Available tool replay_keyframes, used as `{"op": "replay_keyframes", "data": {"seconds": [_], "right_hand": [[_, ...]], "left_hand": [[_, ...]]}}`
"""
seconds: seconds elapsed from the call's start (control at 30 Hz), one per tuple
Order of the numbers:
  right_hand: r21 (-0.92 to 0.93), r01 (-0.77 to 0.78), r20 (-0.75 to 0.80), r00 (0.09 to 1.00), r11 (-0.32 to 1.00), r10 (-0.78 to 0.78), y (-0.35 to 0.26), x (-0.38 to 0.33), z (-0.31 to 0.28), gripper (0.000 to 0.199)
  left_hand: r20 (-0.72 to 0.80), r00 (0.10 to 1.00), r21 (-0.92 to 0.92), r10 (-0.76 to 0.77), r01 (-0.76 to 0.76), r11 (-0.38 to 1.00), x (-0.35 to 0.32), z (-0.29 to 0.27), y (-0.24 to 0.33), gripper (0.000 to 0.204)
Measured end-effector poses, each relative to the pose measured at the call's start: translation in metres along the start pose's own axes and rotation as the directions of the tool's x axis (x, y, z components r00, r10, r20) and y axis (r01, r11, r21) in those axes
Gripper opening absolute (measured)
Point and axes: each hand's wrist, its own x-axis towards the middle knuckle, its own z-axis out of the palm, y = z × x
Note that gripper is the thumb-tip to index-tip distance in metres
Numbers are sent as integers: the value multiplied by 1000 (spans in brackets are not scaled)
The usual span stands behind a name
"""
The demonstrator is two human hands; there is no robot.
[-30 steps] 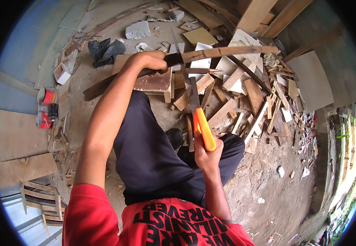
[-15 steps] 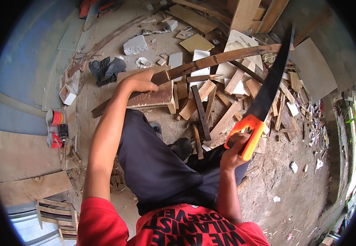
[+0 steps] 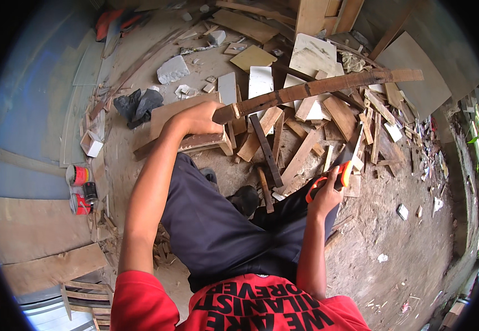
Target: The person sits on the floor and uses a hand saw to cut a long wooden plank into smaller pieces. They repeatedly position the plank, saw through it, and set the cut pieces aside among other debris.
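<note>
A person looks down at their own two bare arms over a dirt floor littered with scrap wood.

The left hand (image 3: 198, 118) is closed over the near end of a long, dark, weathered plank (image 3: 316, 87). Its fingers curl together over the top of the plank's end, pressing it onto a small wooden stool (image 3: 200, 142) that sits directly beneath the palm. From the fingers the plank runs away to the right and slightly upward, rough, with a pale worn streak along its edge, and its far end hangs over the pile of offcuts (image 3: 327, 127). The left arm is stretched nearly straight, forward from the red-sleeved shoulder.

The right hand (image 3: 327, 193) is wrapped tight around the orange-and-black handle of a handsaw (image 3: 343, 165). The fingers are clamped on the grip, thumb side up. The dark blade rises from the fingers upward and a little right, seen nearly edge-on and thin, over the offcuts and well short of the plank. The right forearm comes up from the lower edge, elbow bent close to the body.

Between the two hands lie flat pale boards, short brown slats and splintered sticks. Behind the left hand's knuckles lies a crumpled dark cloth (image 3: 137, 105). Left of the left elbow stand small red cans (image 3: 79, 187). The person wears dark trousers and a red shirt.
</note>
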Motion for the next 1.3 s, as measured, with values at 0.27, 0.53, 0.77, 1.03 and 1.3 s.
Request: {"op": "replay_keyframes", "data": {"seconds": [0.27, 0.53, 0.77, 1.03, 1.3], "right_hand": [[18, -37, 76, 996, 999, 36, 25, -15, -6, 27], [-109, 31, 123, 992, 994, -17, 49, -50, -19, 32], [-258, 269, 285, 939, 928, -193, 110, -35, -20, 29], [-260, 296, 323, 924, 919, -206, 112, -38, -22, 28], [-300, 303, 289, 932, 905, -217, 112, -36, -21, 25]], "left_hand": [[46, 999, 68, -28, 25, 997, 21, 4, 5, 38], [-80, 937, 436, -339, 339, 834, 14, 13, -21, 36], [-308, 863, 548, -400, 504, 667, 11, 31, -22, 32], [-352, 885, 577, -303, 460, 674, 22, 42, -9, 32], [-261, 907, 509, -330, 420, 751, 12, 34, 2, 28]]}}
